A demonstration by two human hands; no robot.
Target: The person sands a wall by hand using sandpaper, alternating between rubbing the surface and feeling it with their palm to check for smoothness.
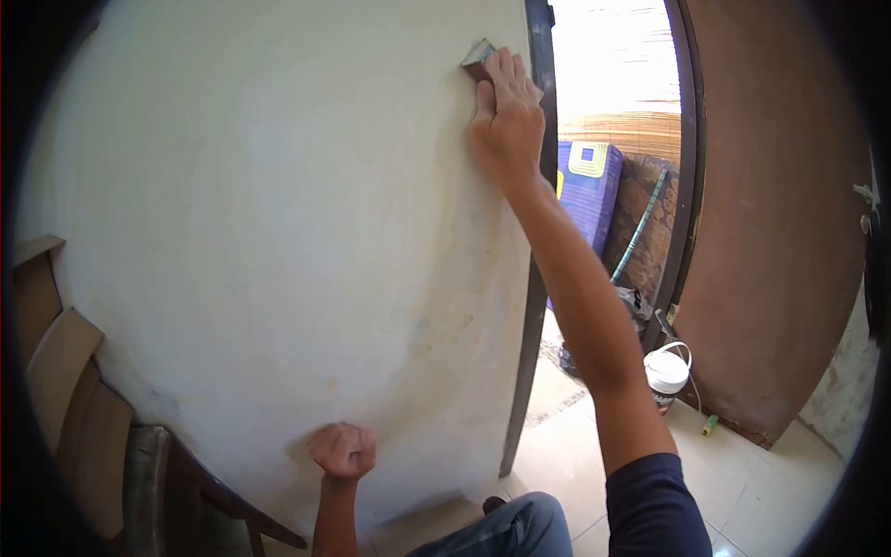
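Note:
My right hand (510, 125) is raised to the upper right part of the pale wall (278, 186), close to the dark door frame. Under its fingers is a small block (478, 58), grey on one face and brown on its side, held against the wall. Part of the block is hidden by the fingers. Low on the wall, my left hand (344, 450) is curled into a fist near the surface, and nothing shows in it. Faint yellowish and grey patches mark the wall.
A dark door frame (524, 371) edges the wall. Beyond the doorway stand a purple item (594, 200) and a striped pole (640, 223). A white-lidded bucket (666, 371) is near the brown door (770, 213). Wooden furniture (79, 399) stands at the lower left.

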